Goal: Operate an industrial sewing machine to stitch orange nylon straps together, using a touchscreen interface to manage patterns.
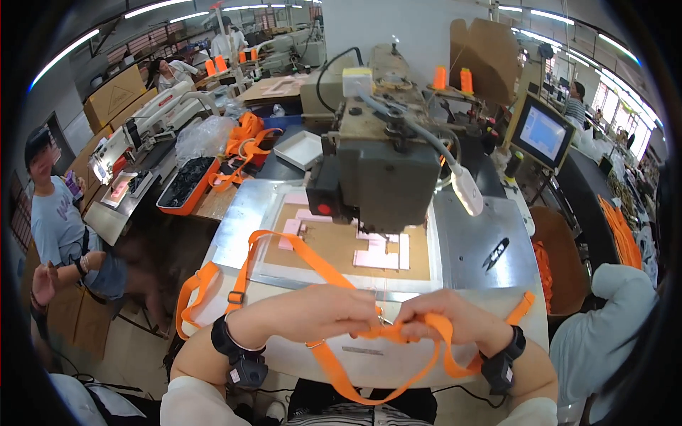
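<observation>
Both of my hands hold an orange webbing strap (303, 252) in front of the sewing machine, above the table's near edge. My left hand (323, 310) is closed, its fingertips pinching the strap beside a small metal fitting (384, 318). Just to the right, my right hand (446, 317) is closed on a folded part of the same webbing. One loop hangs below my hands toward my lap. Other lengths lie out to the left, where a dark slider buckle (236, 297) shows, and to the right. My fingers partly hide the fitting.
A sewing machine head (383, 163) stands over a brown template board (323, 252) with pink pieces. Black thread snips (496, 253) lie on the metal plate at right. A screen (541, 133) stands at far right; an orange-rimmed bin (186, 186) and another person (60, 220) are at left.
</observation>
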### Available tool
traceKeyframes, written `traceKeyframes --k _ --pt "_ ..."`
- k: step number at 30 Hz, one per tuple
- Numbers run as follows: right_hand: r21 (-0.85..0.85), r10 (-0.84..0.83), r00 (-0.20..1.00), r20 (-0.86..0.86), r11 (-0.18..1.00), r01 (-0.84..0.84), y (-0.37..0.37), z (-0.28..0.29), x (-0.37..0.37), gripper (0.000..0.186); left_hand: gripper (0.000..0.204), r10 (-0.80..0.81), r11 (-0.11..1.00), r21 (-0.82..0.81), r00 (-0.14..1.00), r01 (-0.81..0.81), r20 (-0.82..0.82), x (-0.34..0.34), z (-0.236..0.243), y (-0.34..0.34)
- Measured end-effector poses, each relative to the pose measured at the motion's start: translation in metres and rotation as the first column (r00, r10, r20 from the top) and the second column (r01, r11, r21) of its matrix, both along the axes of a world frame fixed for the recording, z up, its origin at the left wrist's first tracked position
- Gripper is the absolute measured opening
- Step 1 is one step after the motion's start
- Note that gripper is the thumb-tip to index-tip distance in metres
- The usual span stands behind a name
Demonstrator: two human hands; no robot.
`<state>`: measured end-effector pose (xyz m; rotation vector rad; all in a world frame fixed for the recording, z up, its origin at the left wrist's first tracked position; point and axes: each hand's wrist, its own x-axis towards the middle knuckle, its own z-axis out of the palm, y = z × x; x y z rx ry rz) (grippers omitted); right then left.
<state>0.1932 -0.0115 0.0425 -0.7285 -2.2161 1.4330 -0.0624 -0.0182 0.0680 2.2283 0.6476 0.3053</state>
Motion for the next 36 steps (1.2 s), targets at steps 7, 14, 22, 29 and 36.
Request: traceKeyframes --k 7,14,22,29,36 --pt "-0.394 -0.333 0.940 -0.073 0.876 0.280 0.011 -0.035 -0.007 0.020 0.019 0.357 0.903 -0.291 0.929 -0.317 0.099 0.008 -0.049 0.020" --pt "-0.382 -0.349 0.932 -0.102 0.878 0.287 0.011 -0.044 -0.008 0.019 0.022 0.378 0.896 -0.327 0.904 -0.302 0.201 0.016 -0.058 0.017" --pt "-0.319 -0.323 0.944 -0.063 0.903 0.288 0.006 -0.033 -0.010 0.020 0.016 0.428 0.870 -0.374 0.869 -0.321 0.250 0.016 -0.068 0.018" --pt "-0.266 -0.316 0.947 -0.061 0.919 0.290 0.007 -0.036 -0.005 0.021 0.021 0.438 0.706 -0.675 0.882 -0.215 0.177 0.014 -0.062 0.019" --pt "-0.251 -0.314 0.945 -0.092 0.926 0.283 0.009 -0.039 -0.009 0.020 0.021 0.451 0.837 -0.428 0.873 -0.341 0.185 0.018 -0.065 0.014"
